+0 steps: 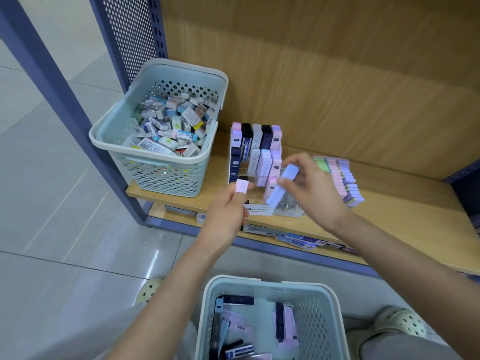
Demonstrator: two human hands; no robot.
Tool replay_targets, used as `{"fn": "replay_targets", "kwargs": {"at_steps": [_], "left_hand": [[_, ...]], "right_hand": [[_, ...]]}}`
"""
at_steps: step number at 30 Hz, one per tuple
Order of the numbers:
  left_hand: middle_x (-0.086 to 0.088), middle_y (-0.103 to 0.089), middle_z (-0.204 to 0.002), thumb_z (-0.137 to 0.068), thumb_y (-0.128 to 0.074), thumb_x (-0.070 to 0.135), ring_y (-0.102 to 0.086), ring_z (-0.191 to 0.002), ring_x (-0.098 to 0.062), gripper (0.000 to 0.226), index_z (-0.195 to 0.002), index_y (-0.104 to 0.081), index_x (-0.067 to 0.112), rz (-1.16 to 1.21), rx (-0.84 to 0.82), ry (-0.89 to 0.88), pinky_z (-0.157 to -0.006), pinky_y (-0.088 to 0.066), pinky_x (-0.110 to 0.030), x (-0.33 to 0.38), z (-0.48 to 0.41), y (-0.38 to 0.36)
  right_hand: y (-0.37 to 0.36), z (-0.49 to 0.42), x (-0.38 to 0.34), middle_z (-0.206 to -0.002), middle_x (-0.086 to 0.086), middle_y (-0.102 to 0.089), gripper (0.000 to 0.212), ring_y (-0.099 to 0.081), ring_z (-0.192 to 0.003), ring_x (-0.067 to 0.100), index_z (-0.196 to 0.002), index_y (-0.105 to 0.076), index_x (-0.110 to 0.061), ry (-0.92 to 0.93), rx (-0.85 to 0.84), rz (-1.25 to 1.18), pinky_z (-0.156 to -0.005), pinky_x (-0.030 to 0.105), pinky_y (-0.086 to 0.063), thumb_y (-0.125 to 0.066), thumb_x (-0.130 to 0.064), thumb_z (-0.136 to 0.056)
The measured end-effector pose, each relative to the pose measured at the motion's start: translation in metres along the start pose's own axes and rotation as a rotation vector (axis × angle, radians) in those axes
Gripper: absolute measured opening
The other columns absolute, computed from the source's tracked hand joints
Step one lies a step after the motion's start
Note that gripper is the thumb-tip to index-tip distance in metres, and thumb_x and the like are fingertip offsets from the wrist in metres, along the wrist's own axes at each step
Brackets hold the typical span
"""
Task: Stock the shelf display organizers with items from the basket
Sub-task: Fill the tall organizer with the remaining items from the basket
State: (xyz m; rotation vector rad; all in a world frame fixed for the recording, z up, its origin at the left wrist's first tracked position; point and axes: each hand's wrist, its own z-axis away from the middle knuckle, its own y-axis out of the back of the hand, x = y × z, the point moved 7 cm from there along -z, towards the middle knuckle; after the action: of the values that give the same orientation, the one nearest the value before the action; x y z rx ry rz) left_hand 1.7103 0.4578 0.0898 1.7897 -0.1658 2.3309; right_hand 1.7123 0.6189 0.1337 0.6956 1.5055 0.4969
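Blue case [283, 185]: pinched near its upper end between thumb and fingertips of right hand [315, 189], tilted with the lower end aimed at the front row of the clear organizer [255, 209], just beside an upright pinkish one. Angled that way, most likely, to slide end-first into a free slot rather than land flat. Slim, oblong, pastel, smooth-sided with rounded corners; print, if any, too blurred to read. Pink case [242, 185]: gripped in left hand [226, 211], fingers curled round its lower part, top poking out above the fist, just left of the organizer's front; probably next in line. Organizer stepped in tiers on the wooden shelf [389, 203], apparently to show each row over the one ahead; back rows full of upright cases in pink, black, grey and lilac, front compartments partly bare. Supply basket [259, 280]: low, close to the body, between the feet, presumably for a short reach; more cases inside, dark and pale, lying loose. Second basket [104, 141]: at the shelf's left end, heaped with small boxed items, well apart from both hands. Pastel blocks [340, 178]: stacked to the right of the organizer, beyond the right wrist.
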Motion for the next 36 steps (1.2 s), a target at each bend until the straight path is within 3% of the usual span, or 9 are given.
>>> {"fn": "replay_targets", "kwargs": {"at_steps": [3,5,8,10,16,21,27,32,36], "left_hand": [[-0.009,-0.05,-0.09,-0.099,-0.035,0.013,-0.049,-0.064,-0.011,0.02,-0.103,-0.054,0.019,-0.063,0.034,-0.025,-0.046,-0.039,-0.009,-0.004,-0.006,0.005],[-0.008,-0.052,-0.086,-0.099,-0.037,0.012,-0.05,-0.063,-0.011,0.018,-0.102,-0.054,0.015,-0.08,0.053,-0.05,-0.046,-0.04,-0.009,-0.007,-0.01,0.008],[-0.002,-0.053,-0.079,-0.098,-0.04,0.012,-0.051,-0.059,-0.009,0.019,-0.101,-0.057,0.02,-0.084,0.086,-0.082,-0.059,-0.051,-0.029,-0.01,-0.015,0.014],[0.002,-0.053,-0.075,-0.098,-0.042,0.013,-0.052,-0.056,-0.007,0.02,-0.101,-0.057,0.025,-0.088,0.102,-0.09,-0.063,-0.053,-0.037,-0.013,-0.018,0.018],[-0.003,-0.059,-0.084,-0.094,-0.051,0.015,-0.057,-0.054,-0.011,0.006,-0.097,-0.054,0.019,-0.065,0.149,-0.076,-0.059,-0.05,-0.035,-0.024,-0.027,0.022],[-0.001,-0.056,-0.089,-0.094,-0.048,0.009,-0.056,-0.057,-0.01,0.013,-0.091,-0.046,0.021,0.008,0.165,-0.01,-0.055,-0.048,-0.021,-0.032,-0.032,0.019],[0.001,-0.058,-0.085,-0.091,-0.051,0.002,-0.06,-0.064,-0.009,0.024,-0.104,-0.056,0.022,-0.026,0.13,-0.067,-0.058,-0.055,-0.023,-0.03,-0.031,0.018],[0.0,-0.064,-0.082,-0.088,-0.059,0.003,-0.061,-0.062,-0.01,0.02,-0.089,-0.059,0.023,0.033,0.17,-0.027,-0.052,-0.051,-0.019,-0.033,-0.028,0.024],[0.0,-0.065,-0.082,-0.084,-0.061,0.001,-0.058,-0.061,-0.012,0.022,-0.086,-0.063,0.023,-0.019,0.171,-0.07,-0.054,-0.052,-0.02,-0.025,-0.025,0.023]], "right_hand": [[0.006,-0.027,0.008,-0.101,0.007,-0.064,0.025,-0.062,-0.081,0.02,-0.115,-0.05,-0.016,-0.009,0.097,-0.001,-0.074,0.043,-0.052,-0.058,-0.019,-0.092],[0.001,-0.042,0.012,-0.099,0.01,-0.066,0.021,-0.063,-0.086,0.024,-0.111,-0.053,-0.014,-0.003,0.091,0.026,-0.08,0.043,-0.052,-0.059,-0.018,-0.092],[-0.015,-0.054,0.018,-0.097,0.01,-0.065,0.008,-0.061,-0.081,0.019,-0.097,-0.06,-0.014,0.03,0.022,0.157,-0.071,0.022,-0.047,-0.062,-0.014,-0.09],[-0.026,-0.058,0.023,-0.101,0.009,-0.063,0.008,-0.059,-0.085,0.02,-0.096,-0.065,-0.012,0.054,-0.014,0.218,-0.078,0.027,-0.047,-0.063,-0.012,-0.088],[-0.046,-0.063,0.048,-0.095,0.009,-0.065,0.015,-0.062,-0.082,0.026,-0.104,-0.058,-0.009,0.025,-0.094,0.335,-0.077,0.045,-0.051,-0.061,-0.01,-0.09],[-0.057,-0.059,0.041,-0.102,0.007,-0.061,0.016,-0.056,-0.094,0.024,-0.107,-0.062,-0.01,0.193,-0.037,0.588,-0.063,0.033,-0.047,-0.058,-0.013,-0.091],[-0.062,-0.053,0.031,-0.085,0.015,-0.061,0.012,-0.061,-0.065,0.033,-0.09,-0.068,0.0,0.37,0.038,0.688,-0.045,0.03,-0.045,-0.071,-0.003,-0.079],[-0.062,-0.056,0.035,-0.109,0.012,-0.058,0.022,-0.057,-0.097,0.029,-0.112,-0.063,-0.005,0.278,-0.033,0.684,-0.066,0.036,-0.044,-0.052,-0.014,-0.095],[-0.065,-0.057,0.048,-0.112,0.005,-0.061,0.028,-0.053,-0.108,0.023,-0.119,-0.061,-0.015,0.212,-0.106,0.822,-0.073,0.034,-0.045,-0.052,-0.008,-0.093]]}}
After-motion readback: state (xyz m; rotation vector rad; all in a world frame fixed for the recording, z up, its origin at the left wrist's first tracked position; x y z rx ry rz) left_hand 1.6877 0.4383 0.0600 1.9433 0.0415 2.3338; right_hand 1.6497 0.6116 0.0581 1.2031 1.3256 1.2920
